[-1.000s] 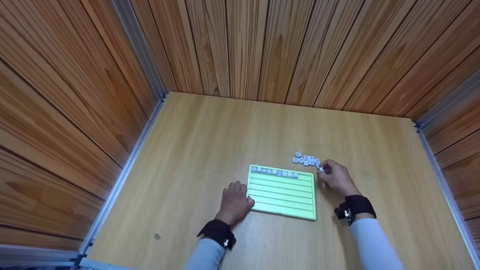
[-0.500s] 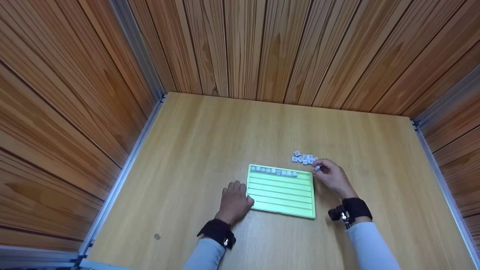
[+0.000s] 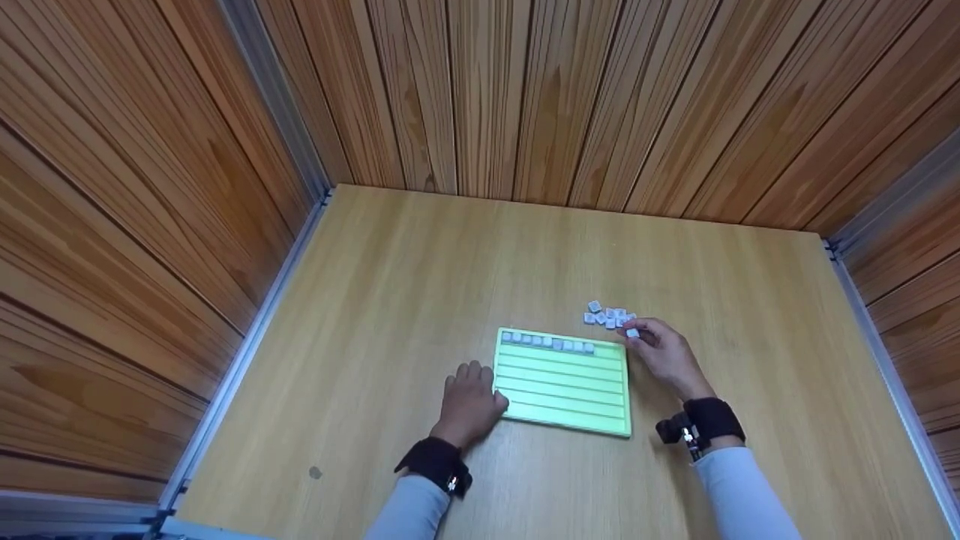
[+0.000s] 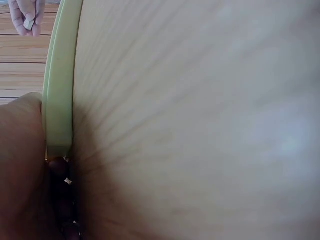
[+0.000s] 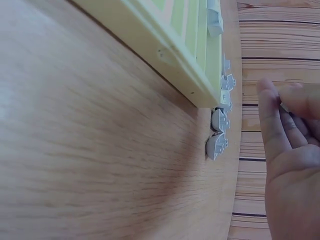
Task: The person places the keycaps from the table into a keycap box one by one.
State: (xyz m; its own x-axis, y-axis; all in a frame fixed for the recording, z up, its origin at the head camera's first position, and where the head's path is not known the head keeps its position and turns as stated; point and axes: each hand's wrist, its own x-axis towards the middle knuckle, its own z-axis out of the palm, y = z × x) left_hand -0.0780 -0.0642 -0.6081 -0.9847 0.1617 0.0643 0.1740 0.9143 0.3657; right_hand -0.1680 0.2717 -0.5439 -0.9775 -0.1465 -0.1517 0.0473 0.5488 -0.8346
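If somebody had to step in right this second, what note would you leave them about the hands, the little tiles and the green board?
Left hand: lies flat on the table, thumb against the green board's left edge.
Right hand: pinches one small white tile just off the board's far right corner.
Done: the top groove holds a row of tiles, with room left at its right end.
Left: a loose pile of tiles sits on the table beyond that corner; the lower grooves hold none.
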